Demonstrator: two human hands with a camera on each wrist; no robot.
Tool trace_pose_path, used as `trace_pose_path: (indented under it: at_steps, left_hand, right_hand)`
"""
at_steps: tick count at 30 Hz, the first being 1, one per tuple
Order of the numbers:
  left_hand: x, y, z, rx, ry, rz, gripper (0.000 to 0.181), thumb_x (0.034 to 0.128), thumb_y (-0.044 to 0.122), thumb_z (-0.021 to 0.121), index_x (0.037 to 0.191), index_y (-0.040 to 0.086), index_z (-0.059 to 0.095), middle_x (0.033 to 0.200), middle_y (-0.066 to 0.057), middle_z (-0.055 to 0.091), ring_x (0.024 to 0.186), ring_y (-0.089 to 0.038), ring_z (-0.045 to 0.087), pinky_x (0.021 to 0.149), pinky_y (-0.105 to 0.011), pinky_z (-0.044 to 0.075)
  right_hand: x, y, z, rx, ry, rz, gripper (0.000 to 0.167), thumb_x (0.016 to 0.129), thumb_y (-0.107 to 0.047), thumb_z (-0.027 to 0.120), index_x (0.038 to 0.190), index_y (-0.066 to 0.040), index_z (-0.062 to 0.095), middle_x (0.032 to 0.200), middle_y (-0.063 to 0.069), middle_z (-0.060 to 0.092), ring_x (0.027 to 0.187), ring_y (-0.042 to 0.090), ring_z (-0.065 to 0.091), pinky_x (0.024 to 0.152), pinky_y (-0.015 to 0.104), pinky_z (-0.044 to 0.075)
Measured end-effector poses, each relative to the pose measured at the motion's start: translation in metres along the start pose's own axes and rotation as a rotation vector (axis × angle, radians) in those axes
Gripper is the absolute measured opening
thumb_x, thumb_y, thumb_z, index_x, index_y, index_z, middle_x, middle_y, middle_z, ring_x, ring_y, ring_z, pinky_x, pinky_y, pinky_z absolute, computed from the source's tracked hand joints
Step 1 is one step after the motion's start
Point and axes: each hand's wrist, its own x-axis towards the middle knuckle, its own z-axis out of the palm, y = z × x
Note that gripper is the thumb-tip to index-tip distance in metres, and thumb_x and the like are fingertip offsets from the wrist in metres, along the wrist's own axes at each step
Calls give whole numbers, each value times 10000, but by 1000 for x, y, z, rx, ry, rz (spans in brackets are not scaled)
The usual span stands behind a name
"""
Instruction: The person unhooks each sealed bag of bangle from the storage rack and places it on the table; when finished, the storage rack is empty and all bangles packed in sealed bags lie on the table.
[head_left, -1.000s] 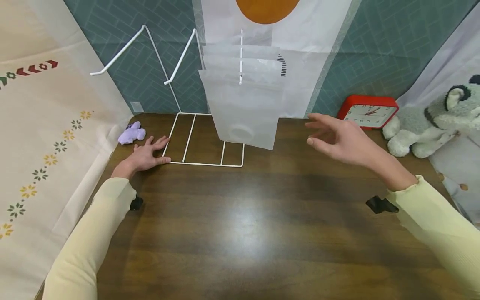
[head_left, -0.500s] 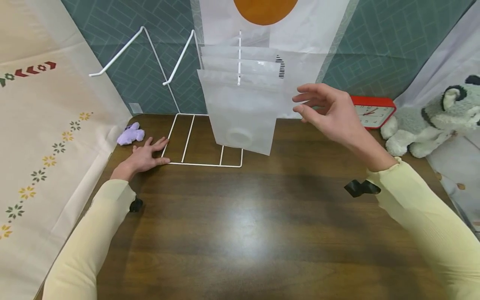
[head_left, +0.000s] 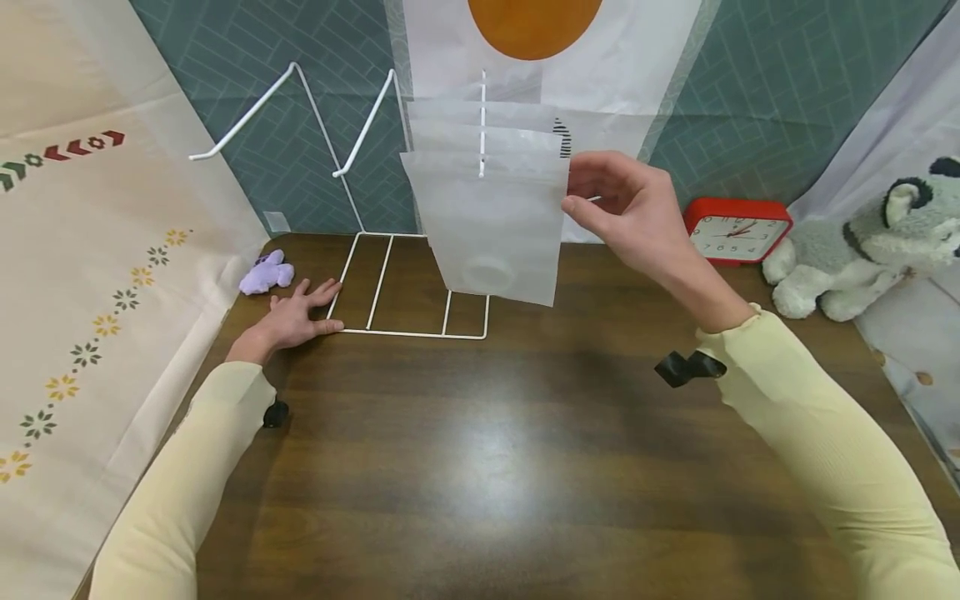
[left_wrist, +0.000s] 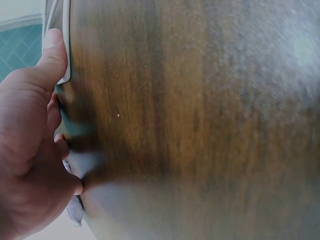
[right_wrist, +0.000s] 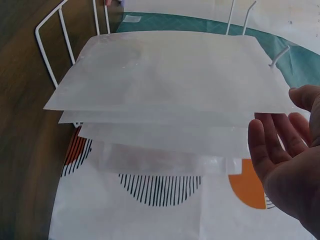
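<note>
A white wire rack (head_left: 411, 334) stands at the back of the table, its hooks rising above the base. Several translucent white bags (head_left: 491, 225) hang one behind another from its right hook. The left hand (head_left: 288, 323) rests with spread fingers at the left end of the base; in the left wrist view its thumb (left_wrist: 52, 50) lies on the wire. At the right edge of the front bag (right_wrist: 170, 75), the right hand (head_left: 633, 208) has its thumb in front and its curved fingers behind, apart from the thumb. Whether it touches the bag cannot be told.
A small purple plush (head_left: 266, 273) lies beyond the left hand. At the back right stand a red clock (head_left: 738, 231) and a grey and white plush animal (head_left: 862, 242). A patterned cloth (head_left: 112, 275) borders the left side, and a tiled backdrop (head_left: 247, 100) hangs behind the rack.
The right hand has moved left and up from near the clock to the right edge of the bags. The left hand has stayed at the rack's base.
</note>
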Motion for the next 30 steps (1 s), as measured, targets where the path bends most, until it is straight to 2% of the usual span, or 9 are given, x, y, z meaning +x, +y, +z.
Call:
trace_pose_path:
  at_steps: [10,15,17,21,23,25,26,28,30]
  left_hand:
    - [3,2,-1,-5,-6,-10,830,968,388,656,1590,63,211,1642,-180,132,1465,-508,-26,993,-811,-51]
    - [3,1,0,-4,-7,-14,826,969,390,654,1590,65,216,1644,-176,130,1467,-502,-26,996,-810,-48]
    - [3,1,0,-3,-6,-15,825,968,385,657,1589,65,219,1643,-176,132,1468,-500,-26,997,-810,-46]
    - [2,0,1,-6,-12,-18,834,964,392,662,1589,65,218,1643,-178,129,1467,-502,-26,996,-811,-43]
    - [1,0,1,-9,-15,-21,840,962,400,662,1590,66,214,1644,-178,125,1467,-503,-29,995,-811,-45]
    - [1,0,2,-10,-15,-22,840,963,405,659,1590,68,213,1644,-176,125,1467,-503,-29,995,-810,-47]
    - [0,0,1,-13,-13,-21,842,962,410,659,1590,69,213,1644,-177,125,1467,-503,-30,994,-811,-48]
    - [0,0,2,-19,-12,-20,842,961,412,660,1590,69,216,1643,-177,128,1467,-501,-30,995,-809,-50]
    - [0,0,2,-19,-13,-22,845,960,416,660,1590,71,216,1643,-177,128,1469,-498,-30,997,-808,-48]
  right_hand:
    - [11,-2,9,1,9,22,357,895,-69,737,1250,-80,701,980,24,738,860,188,674,775,249,513]
    - [17,-2,15,9,-16,2,374,897,-63,736,1268,-74,695,762,42,652,669,204,555,628,251,428]
    - [19,-2,18,1,-21,3,371,904,-71,733,1273,-76,694,815,46,667,657,213,530,625,259,420]
    - [24,-3,24,22,-20,31,362,910,-75,730,1271,-71,697,1136,30,712,663,196,538,660,242,441]
    - [27,-4,28,46,-24,36,357,913,-65,724,1269,-57,696,1202,32,694,635,183,517,658,232,440]
    - [29,-5,31,65,-30,36,345,917,-61,718,1261,-52,699,1142,25,699,602,177,469,616,230,406]
    - [29,-5,32,74,-32,36,337,920,-61,715,1256,-52,702,1047,22,698,588,172,448,600,232,388]
    - [29,-6,33,84,-35,37,323,924,-64,712,1247,-56,709,825,14,627,555,164,397,568,238,344]
    - [29,-6,34,87,-36,40,312,929,-70,709,1240,-61,715,748,24,548,554,160,375,556,248,310]
